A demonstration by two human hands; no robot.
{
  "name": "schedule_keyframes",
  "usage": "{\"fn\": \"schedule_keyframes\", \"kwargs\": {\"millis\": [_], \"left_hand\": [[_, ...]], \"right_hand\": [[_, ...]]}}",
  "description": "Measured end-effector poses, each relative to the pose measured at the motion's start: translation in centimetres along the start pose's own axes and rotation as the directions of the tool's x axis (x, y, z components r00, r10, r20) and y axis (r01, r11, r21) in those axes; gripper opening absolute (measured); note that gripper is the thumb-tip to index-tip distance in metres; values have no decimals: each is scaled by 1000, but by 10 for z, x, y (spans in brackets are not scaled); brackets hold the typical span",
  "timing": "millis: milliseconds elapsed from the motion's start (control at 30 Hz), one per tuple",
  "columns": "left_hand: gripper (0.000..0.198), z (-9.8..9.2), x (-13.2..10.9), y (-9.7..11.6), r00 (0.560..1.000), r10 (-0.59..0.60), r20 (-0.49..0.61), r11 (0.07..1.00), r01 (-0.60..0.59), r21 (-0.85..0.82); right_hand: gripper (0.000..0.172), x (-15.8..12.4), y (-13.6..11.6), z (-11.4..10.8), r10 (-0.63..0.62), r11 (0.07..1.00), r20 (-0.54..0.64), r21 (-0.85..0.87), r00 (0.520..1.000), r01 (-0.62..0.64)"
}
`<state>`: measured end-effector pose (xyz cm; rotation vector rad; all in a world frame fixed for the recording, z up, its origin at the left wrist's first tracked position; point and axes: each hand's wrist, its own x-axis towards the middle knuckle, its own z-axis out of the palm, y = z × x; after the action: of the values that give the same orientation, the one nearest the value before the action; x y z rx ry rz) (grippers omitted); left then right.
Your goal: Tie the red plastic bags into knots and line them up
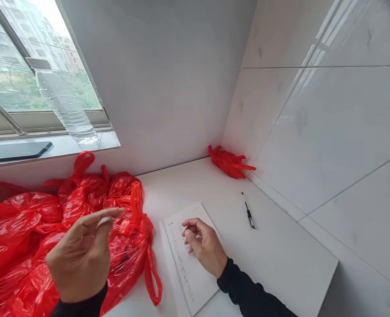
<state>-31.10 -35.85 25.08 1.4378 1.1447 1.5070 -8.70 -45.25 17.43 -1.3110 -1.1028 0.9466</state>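
Note:
My left hand (84, 251) is raised in front of several knotted red plastic bags (125, 246). Its thumb and fingertips come together in a pinch, with nothing visible between them. Over the upper part of a white sheet or notebook (195, 273) is my right hand (206, 246), fingers loosely curled and apart, holding nothing. Whether it touches the paper I cannot tell. Rows of small dark handwriting run down the page, partly hidden by that hand. A black and clear pen (248, 215) lies on the white table (267, 268), to the right of the paper.
Another crumpled red bag (229, 163) lies in the far corner by the wall. On the window sill (110, 140), a clear water bottle (64, 103) stands beside a dark phone-like device (16, 151). Tiled wall (340, 145) borders the table on the right.

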Motion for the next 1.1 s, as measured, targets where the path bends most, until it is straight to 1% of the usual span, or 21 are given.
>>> {"fn": "schedule_keyframes", "kwargs": {"millis": [33,67,100,133,167,200,233,267,300,400,500,600,667,733,800,867,900,967,1033,1067,1100], "left_hand": [[21,10,-24,4,999,40,15,999,-40,-14],[11,21,-47,5,997,13,74,996,-7,-83],[8,31,-67,3,983,-51,178,987,77,-141],[10,41,-83,-2,950,-107,294,970,164,-179],[14,49,-95,-9,905,-155,396,946,252,-205],[18,55,-103,-17,859,-191,475,921,325,-216],[21,59,-108,-25,821,-214,529,899,378,-222],[24,61,-110,-33,796,-230,560,880,416,-229],[27,63,-110,-40,780,-240,579,865,443,-238],[33,61,-108,-51,754,-261,602,814,508,-283],[33,60,-106,-50,741,-277,611,766,554,-325],[33,60,-107,-48,737,-276,617,750,567,-342],[33,60,-107,-48,732,-274,624,742,574,-348],[35,60,-109,-50,728,-279,627,726,587,-359],[41,59,-111,-52,734,-298,610,691,607,-392],[54,59,-114,-53,752,-327,573,630,625,-461],[61,59,-115,-54,763,-338,551,592,627,-506],[67,57,-118,-53,787,-343,513,530,613,-587],[65,54,-120,-53,818,-328,473,532,574,-623],[62,53,-121,-53,832,-322,452,556,553,-621],[58,51,-122,-53,843,-321,431,585,535,-610]], "right_hand": [[25,12,0,-12,-39,997,-63,-71,997,35],[26,27,-1,-26,-85,982,-152,-182,985,57],[26,44,-3,-42,-143,944,-267,-327,953,50],[29,62,-5,-59,-178,919,-341,-392,923,32],[33,81,-7,-76,-206,899,-391,-437,897,17],[37,98,-10,-93,-234,876,-434,-483,870,-6],[41,114,-13,-108,-260,849,-458,-528,850,-25],[43,126,-16,-121,-277,823,-473,-567,836,-47],[42,136,-19,-132,-287,798,-477,-599,831,-68],[30,150,-23,-151,-263,746,-474,-652,840,-134],[23,150,-25,-156,-254,722,-466,-674,848,-155],[20,143,-34,-152,-316,723,-458,-683,831,-102],[22,133,-44,-144,-372,734,-428,-679,824,-21],[26,118,-54,-129,-410,751,-364,-655,836,83],[30,96,-60,-108,-416,777,-279,-603,865,179],[32,69,-62,-83,-388,822,-195,-515,901,243],[32,56,-61,-70,-359,857,-147,-442,922,264],[31,31,-56,-46,-261,946,-21,-205,965,252],[31,12,-48,-26,-194,978,81,-62,978,199],[31,6,-42,-18,-181,982,95,-33,979,185],[31,1,-37,-11,-176,984,83,-21,981,178]]}}
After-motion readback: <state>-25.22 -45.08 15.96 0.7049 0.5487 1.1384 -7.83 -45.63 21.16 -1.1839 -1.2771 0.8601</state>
